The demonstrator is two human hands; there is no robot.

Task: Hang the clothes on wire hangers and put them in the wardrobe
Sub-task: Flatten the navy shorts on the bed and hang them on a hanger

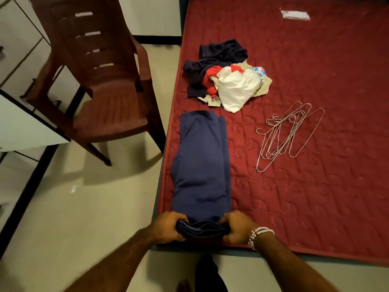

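A blue garment lies folded lengthwise along the left edge of the red mattress. My left hand grips its near end on the left side, and my right hand grips the same end on the right side. Several wire hangers lie in a loose bunch on the mattress to the right of the garment. Beyond it sits a heap of clothes, dark blue, red and white.
A brown plastic chair stands on the tiled floor to the left of the mattress. White cabinet fronts run along the far left. A white label is on the mattress's far side.
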